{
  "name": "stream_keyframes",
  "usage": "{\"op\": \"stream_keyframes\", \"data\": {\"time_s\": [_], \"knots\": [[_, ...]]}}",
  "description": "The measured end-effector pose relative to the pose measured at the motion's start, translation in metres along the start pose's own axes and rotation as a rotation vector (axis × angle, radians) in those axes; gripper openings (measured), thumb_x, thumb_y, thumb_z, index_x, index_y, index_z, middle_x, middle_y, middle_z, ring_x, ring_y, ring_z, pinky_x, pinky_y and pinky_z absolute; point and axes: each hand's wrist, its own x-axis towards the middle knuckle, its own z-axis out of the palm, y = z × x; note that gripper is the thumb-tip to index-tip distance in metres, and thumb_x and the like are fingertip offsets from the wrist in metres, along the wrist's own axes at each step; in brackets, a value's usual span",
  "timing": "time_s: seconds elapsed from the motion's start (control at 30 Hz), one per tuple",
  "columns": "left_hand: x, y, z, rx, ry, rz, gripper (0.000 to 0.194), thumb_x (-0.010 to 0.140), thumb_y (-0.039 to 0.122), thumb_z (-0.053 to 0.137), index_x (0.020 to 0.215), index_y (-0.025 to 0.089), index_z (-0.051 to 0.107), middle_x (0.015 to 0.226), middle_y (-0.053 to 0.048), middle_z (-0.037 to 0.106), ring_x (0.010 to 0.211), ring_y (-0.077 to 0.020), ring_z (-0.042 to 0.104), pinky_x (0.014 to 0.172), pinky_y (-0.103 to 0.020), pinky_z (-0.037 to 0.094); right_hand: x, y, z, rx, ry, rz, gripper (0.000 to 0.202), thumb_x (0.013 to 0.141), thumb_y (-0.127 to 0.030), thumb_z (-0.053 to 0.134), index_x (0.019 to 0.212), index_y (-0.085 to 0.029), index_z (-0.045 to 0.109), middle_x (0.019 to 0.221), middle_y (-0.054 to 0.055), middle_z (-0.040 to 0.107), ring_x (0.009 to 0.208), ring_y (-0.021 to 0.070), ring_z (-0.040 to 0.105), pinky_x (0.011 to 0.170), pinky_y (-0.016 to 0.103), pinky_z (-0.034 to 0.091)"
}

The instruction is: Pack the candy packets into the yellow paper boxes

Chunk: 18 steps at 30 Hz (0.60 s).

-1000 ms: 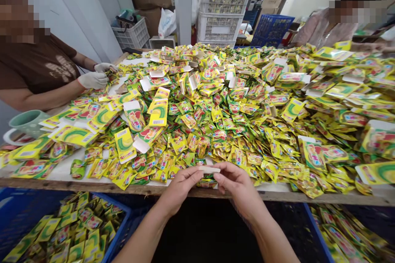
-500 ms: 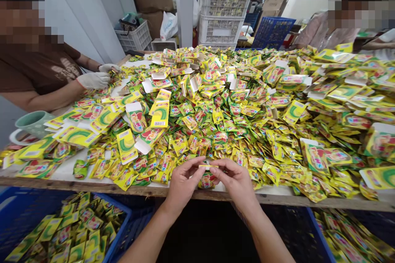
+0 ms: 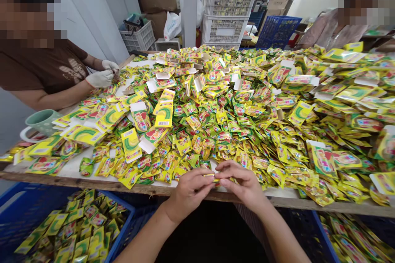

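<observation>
At the table's front edge, my left hand [image 3: 191,192] pinches a small yellow carton [image 3: 210,175] between thumb and fingers. The carton is turned nearly edge-on, and my fingers cover most of it. My right hand [image 3: 243,185] closes on its right end, thumb below and index finger above. Just beyond my hands spreads a big heap of small yellow and green candy sachets [image 3: 197,144]. Flat and part-opened cartons of the same print lie on the heap, among them a yellow carton [image 3: 131,144] to the left.
A blue crate [image 3: 128,222] of cartons stands below at left, another blue crate [image 3: 324,234] at right. A green mug [image 3: 43,122] sits on the table's left end. A gloved co-worker [image 3: 55,70] works at left; another person [image 3: 324,28] is far right. White crates [image 3: 226,28] are stacked behind.
The carton has tipped from showing its printed front to nearly edge-on, and my hands have come slightly lower. The whole view has shifted a little, so the scene sits further right.
</observation>
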Motion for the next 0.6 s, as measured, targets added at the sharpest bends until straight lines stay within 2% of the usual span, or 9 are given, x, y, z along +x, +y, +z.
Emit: {"op": "stream_keyframes", "data": {"time_s": [0.07,0.13,0.2,0.3,0.37,0.43,0.53,0.57,0.6], "knots": [[0.000,0.002,-0.002,0.080,-0.092,-0.041,0.036,0.089,0.009,0.055,0.121,0.026,0.062,0.108,-0.009,0.064,0.098,-0.0162,0.063,0.086,-0.030,0.052,0.015,0.004,-0.010,-0.007,0.006,0.039,0.016,0.085,-0.032,0.064,0.084,-0.021,0.075,0.089,0.006,0.068,0.087,0.0201,0.064,0.079,0.035,0.052],[0.000,0.004,-0.005,0.173,-0.186,-0.086,0.042,0.093,0.010,0.047,0.129,0.029,0.057,0.106,-0.009,0.060,0.098,-0.0164,0.060,0.085,-0.030,0.051,0.034,0.012,-0.019,-0.134,0.167,0.041,0.017,0.086,-0.032,0.061,0.085,-0.020,0.074,0.085,0.006,0.066,0.081,0.0201,0.063,0.072,0.034,0.052],[0.000,0.006,-0.007,0.209,-0.246,-0.093,0.043,0.094,0.012,0.044,0.131,0.031,0.055,0.104,-0.009,0.058,0.096,-0.0165,0.060,0.084,-0.029,0.051,0.054,0.021,-0.025,-0.365,0.298,-0.007,0.017,0.082,-0.029,0.063,0.094,-0.020,0.072,0.094,0.008,0.065,0.087,0.0225,0.061,0.074,0.036,0.050],[0.001,0.006,-0.003,0.191,-0.244,-0.091,0.037,0.094,0.017,0.046,0.128,0.028,0.059,0.106,-0.009,0.059,0.099,-0.0170,0.060,0.087,-0.029,0.050,0.076,0.030,-0.027,-0.710,0.324,-0.001,0.033,0.080,-0.028,0.065,0.110,-0.016,0.067,0.106,0.013,0.062,0.098,0.0269,0.056,0.086,0.042,0.046],[0.002,0.007,0.001,0.170,-0.255,-0.098,0.037,0.095,0.018,0.046,0.129,0.027,0.057,0.114,-0.010,0.060,0.107,-0.0182,0.058,0.093,-0.031,0.048,0.084,0.030,-0.024,-0.870,0.342,0.110,0.039,0.082,-0.031,0.065,0.116,-0.013,0.063,0.102,0.014,0.061,0.098,0.0287,0.055,0.084,0.042,0.045],[0.001,0.011,-0.001,0.124,-0.185,-0.146,0.038,0.094,0.019,0.047,0.131,0.026,0.053,0.118,-0.010,0.060,0.111,-0.0192,0.057,0.098,-0.032,0.046,0.086,0.027,-0.018,-0.998,0.354,0.214,0.042,0.083,-0.032,0.064,0.120,-0.014,0.060,0.101,0.015,0.060,0.097,0.0302,0.053,0.080,0.041,0.044],[-0.015,0.024,-0.034,0.056,0.026,-0.342,0.032,0.091,0.026,0.054,0.122,0.024,0.057,0.116,-0.009,0.063,0.108,-0.0207,0.060,0.097,-0.032,0.047,0.082,0.024,-0.010,-1.120,0.367,0.251,0.037,0.082,-0.035,0.065,0.113,-0.017,0.061,0.099,0.015,0.057,0.098,0.0310,0.050,0.077,0.038,0.042],[-0.026,0.028,-0.054,0.066,0.047,-0.431,0.028,0.090,0.030,0.055,0.117,0.023,0.060,0.115,-0.008,0.064,0.106,-0.0213,0.061,0.094,-0.031,0.049,0.079,0.025,-0.011,-1.126,0.368,0.237,0.032,0.080,-0.036,0.066,0.106,-0.018,0.063,0.097,0.014,0.057,0.098,0.0307,0.050,0.076,0.038,0.041],[-0.041,0.032,-0.077,0.093,0.005,-0.519,0.024,0.089,0.033,0.056,0.110,0.024,0.063,0.112,-0.007,0.066,0.103,-0.0217,0.063,0.091,-0.030,0.050,0.076,0.026,-0.013,-1.106,0.368,0.218,0.027,0.078,-0.036,0.067,0.098,-0.018,0.063,0.094,0.013,0.057,0.096,0.0299,0.050,0.076,0.037,0.041]]}}
